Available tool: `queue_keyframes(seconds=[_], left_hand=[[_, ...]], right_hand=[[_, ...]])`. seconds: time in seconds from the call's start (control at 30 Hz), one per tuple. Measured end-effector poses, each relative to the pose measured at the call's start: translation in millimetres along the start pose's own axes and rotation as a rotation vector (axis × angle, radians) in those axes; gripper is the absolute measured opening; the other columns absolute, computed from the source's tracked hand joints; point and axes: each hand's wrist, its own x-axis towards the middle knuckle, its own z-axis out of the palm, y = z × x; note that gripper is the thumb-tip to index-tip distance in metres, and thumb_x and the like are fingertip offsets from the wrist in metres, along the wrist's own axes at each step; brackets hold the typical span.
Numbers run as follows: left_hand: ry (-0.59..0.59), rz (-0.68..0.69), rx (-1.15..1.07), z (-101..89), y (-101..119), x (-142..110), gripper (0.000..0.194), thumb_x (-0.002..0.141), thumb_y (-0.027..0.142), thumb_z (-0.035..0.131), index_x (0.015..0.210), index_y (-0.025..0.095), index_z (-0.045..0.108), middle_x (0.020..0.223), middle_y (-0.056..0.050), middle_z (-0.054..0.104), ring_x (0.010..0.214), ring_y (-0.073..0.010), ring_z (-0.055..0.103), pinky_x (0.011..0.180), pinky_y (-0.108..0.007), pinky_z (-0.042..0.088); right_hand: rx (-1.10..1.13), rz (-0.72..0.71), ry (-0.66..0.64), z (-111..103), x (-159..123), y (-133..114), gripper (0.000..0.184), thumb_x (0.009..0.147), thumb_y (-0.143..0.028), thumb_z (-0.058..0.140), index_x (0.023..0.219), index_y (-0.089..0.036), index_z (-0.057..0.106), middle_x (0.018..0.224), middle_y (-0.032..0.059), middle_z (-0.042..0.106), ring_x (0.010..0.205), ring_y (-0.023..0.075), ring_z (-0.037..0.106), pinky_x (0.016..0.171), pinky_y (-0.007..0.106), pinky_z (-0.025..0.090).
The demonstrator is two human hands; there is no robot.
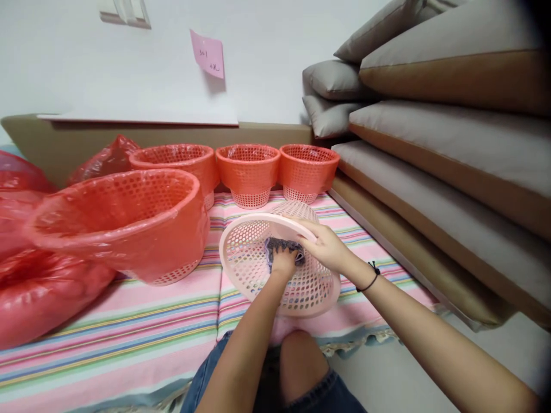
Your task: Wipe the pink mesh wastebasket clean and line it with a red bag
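A pale pink perforated basket (253, 269) lies tilted on its side on the striped mat (129, 321), its mouth facing me. My left hand (283, 265) reaches inside it and is closed on a dark grey cloth (282, 246) pressed against the inner wall. My right hand (325, 244) grips the basket's upper rim and outer side, fingers wrapped over the edge. A black band circles my right wrist.
A large orange-red basket wrapped in plastic (124, 221) sits to the left. Three more orange baskets (249, 169) line the back by a cardboard strip. Red plastic bags (26, 287) lie far left. Stacked grey cushions (443, 149) rise on the right. My knee (297, 361) is below.
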Motion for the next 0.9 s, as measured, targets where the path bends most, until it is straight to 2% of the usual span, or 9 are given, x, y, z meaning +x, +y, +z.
queue_keyframes(seconds=[0.1, 0.23, 0.33, 0.4, 0.53, 0.63, 0.73, 0.8, 0.9], left_hand=[[-0.029, 0.026, 0.062, -5.3, -2, -31, 0.046, 0.087, 0.015, 0.042, 0.129, 0.022, 0.06, 0.13, -0.013, 0.06, 0.124, -0.0319, 0.048, 0.112, -0.053, 0.026], [-0.047, 0.081, 0.115, -11.4, -8, -90, 0.056, 0.085, 0.013, 0.042, 0.138, 0.025, 0.052, 0.137, -0.01, 0.057, 0.131, -0.0308, 0.043, 0.114, -0.051, 0.024], [-0.053, 0.084, 0.133, -10.8, -9, -128, 0.055, 0.084, 0.011, 0.04, 0.137, 0.019, 0.052, 0.139, -0.013, 0.055, 0.135, -0.03, 0.04, 0.116, -0.049, 0.022], [-0.055, 0.072, 0.13, -9.4, -7, -143, 0.055, 0.081, 0.012, 0.043, 0.135, 0.015, 0.053, 0.138, -0.015, 0.055, 0.136, -0.0302, 0.039, 0.118, -0.048, 0.02], [-0.026, 0.057, 0.164, -12.2, 2, -151, 0.062, 0.077, 0.024, 0.055, 0.138, 0.014, 0.049, 0.134, -0.015, 0.055, 0.128, -0.0321, 0.044, 0.115, -0.046, 0.025], [-0.074, 0.05, 0.244, -20.0, 11, -143, 0.077, 0.074, 0.038, 0.063, 0.144, 0.014, 0.042, 0.137, -0.019, 0.049, 0.126, -0.0377, 0.042, 0.11, -0.054, 0.029], [-0.134, 0.053, 0.267, -24.0, 16, -134, 0.086, 0.069, 0.041, 0.069, 0.146, 0.015, 0.04, 0.142, -0.022, 0.044, 0.131, -0.0416, 0.037, 0.108, -0.06, 0.027], [-0.145, 0.073, 0.261, -21.8, 15, -130, 0.084, 0.069, 0.037, 0.069, 0.146, 0.016, 0.041, 0.149, -0.02, 0.038, 0.137, -0.0392, 0.032, 0.113, -0.056, 0.023], [-0.154, 0.141, 0.188, -14.6, 8, -129, 0.08, 0.073, 0.033, 0.064, 0.147, 0.017, 0.038, 0.159, -0.015, 0.026, 0.146, -0.0308, 0.022, 0.12, -0.05, 0.011]], right_hand=[[-0.035, -0.043, -0.027, -3, 10, -1, 0.052, 0.079, -0.013, 0.048, 0.127, -0.025, 0.064, 0.129, 0.0017, 0.064, 0.124, 0.0232, 0.057, 0.11, 0.045, 0.04], [-0.056, -0.09, -0.059, -9, 18, -1, 0.05, 0.078, -0.012, 0.046, 0.123, -0.023, 0.066, 0.126, 0.0025, 0.066, 0.117, 0.0223, 0.061, 0.106, 0.043, 0.044], [-0.075, -0.135, -0.078, -14, 22, 0, 0.05, 0.076, -0.011, 0.045, 0.12, -0.023, 0.067, 0.126, 0.0024, 0.066, 0.118, 0.0214, 0.06, 0.106, 0.043, 0.044], [-0.084, -0.167, -0.075, -18, 23, 1, 0.05, 0.076, -0.011, 0.046, 0.118, -0.023, 0.068, 0.126, 0.0026, 0.066, 0.119, 0.0212, 0.06, 0.106, 0.043, 0.044], [-0.089, -0.194, -0.064, -22, 16, 2, 0.053, 0.073, -0.009, 0.045, 0.12, -0.023, 0.067, 0.128, 0.0034, 0.066, 0.12, 0.0205, 0.06, 0.105, 0.042, 0.044], [-0.09, -0.13, -0.074, -23, 5, 6, 0.058, 0.072, -0.007, 0.044, 0.124, -0.023, 0.065, 0.129, 0.003, 0.064, 0.121, 0.0202, 0.059, 0.107, 0.042, 0.043], [-0.082, -0.092, -0.063, -24, -5, 11, 0.059, 0.073, -0.008, 0.044, 0.127, -0.023, 0.063, 0.132, 0.0025, 0.063, 0.122, 0.0202, 0.058, 0.109, 0.041, 0.041], [-0.078, -0.099, -0.042, -25, -11, 13, 0.059, 0.074, -0.008, 0.043, 0.127, -0.022, 0.063, 0.133, 0.0026, 0.062, 0.124, 0.0203, 0.056, 0.11, 0.041, 0.039], [-0.064, -0.09, -0.018, -26, -15, 15, 0.058, 0.073, -0.009, 0.044, 0.126, -0.022, 0.064, 0.131, 0.0028, 0.063, 0.125, 0.0212, 0.056, 0.111, 0.043, 0.038]])
